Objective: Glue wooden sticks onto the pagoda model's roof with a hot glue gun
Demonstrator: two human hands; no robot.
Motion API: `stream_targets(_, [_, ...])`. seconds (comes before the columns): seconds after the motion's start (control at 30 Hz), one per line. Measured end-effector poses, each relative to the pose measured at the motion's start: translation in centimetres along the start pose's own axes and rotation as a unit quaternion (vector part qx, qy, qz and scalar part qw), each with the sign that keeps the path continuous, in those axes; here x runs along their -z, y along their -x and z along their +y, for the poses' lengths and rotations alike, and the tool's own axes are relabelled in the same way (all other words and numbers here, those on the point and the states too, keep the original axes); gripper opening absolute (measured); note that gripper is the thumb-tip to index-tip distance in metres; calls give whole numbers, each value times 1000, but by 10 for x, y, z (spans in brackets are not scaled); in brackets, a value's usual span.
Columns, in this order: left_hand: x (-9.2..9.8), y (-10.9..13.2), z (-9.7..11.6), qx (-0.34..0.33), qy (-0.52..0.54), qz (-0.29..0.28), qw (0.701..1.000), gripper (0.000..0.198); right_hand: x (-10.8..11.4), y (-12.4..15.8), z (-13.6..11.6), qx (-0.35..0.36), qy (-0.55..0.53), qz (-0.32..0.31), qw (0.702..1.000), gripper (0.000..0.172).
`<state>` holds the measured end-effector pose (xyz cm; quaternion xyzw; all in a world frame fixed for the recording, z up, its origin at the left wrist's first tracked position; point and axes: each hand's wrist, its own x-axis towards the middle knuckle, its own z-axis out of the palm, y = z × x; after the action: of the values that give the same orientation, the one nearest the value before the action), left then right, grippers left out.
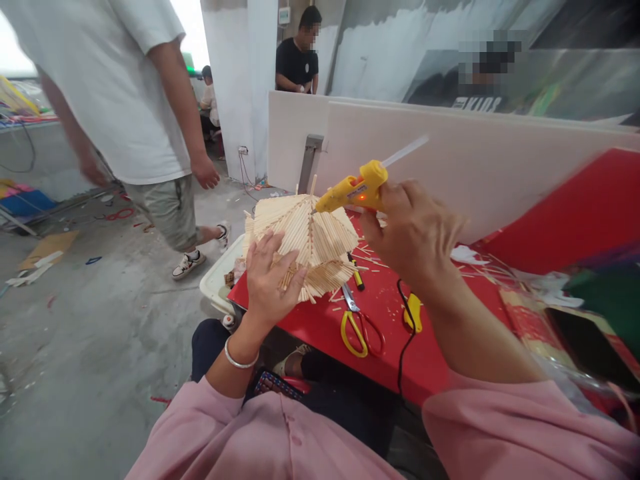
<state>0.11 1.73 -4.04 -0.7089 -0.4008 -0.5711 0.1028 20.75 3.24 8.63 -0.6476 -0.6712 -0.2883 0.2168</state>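
A pointed roof-like model of thin wooden sticks point(327, 230) stands at the table's left edge, with a lower tier of sticks beneath it. My left hand point(273, 277) lies against its near left side, fingers spread over the slats. My right hand point(417, 230) is closed around a yellow hot glue gun point(353, 190), finger by the trigger. A small orange light glows on the gun, and a clear glue stick point(406, 151) pokes out of its back. The nozzle is at the roof's ridge near the peak; whether it touches, I cannot tell.
On the red table point(310, 327) lie scissors point(356, 327), a yellow-handled tool point(413, 313), loose sticks and a black cord point(404, 347). A phone point(593, 347) rests at right. White boards point(450, 153) stand behind. A person point(125, 100) is at left; others are farther back.
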Motion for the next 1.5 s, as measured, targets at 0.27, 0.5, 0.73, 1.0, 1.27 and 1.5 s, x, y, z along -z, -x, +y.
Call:
stream_targets(0.27, [13, -7, 9, -3, 42, -6, 999, 20, 1, 8, 21, -3, -110, -73, 991, 52])
stream_targets(0.5, [37, 1, 48, -17, 90, 38, 995, 23, 4, 59, 87, -134, -183, -172, 959, 35])
stream_targets(0.73, [-18, 63, 84, -80, 208, -177, 959, 9, -23, 183, 163, -305, -130, -254, 909, 11])
stream_targets(1.0, [-91, 127, 54, 93, 61, -350, 930, 22, -68, 275, 195, -292, -115, -290, 904, 26])
stream_targets(1.27, [-113, 108, 64, 77, 137, -329, 931, 29, -80, 302, 190, -258, -124, -339, 896, 40])
stream_targets(1.5, [-125, 97, 88, 55, 146, -296, 942, 27, -61, 292, 194, -178, -141, -292, 929, 47])
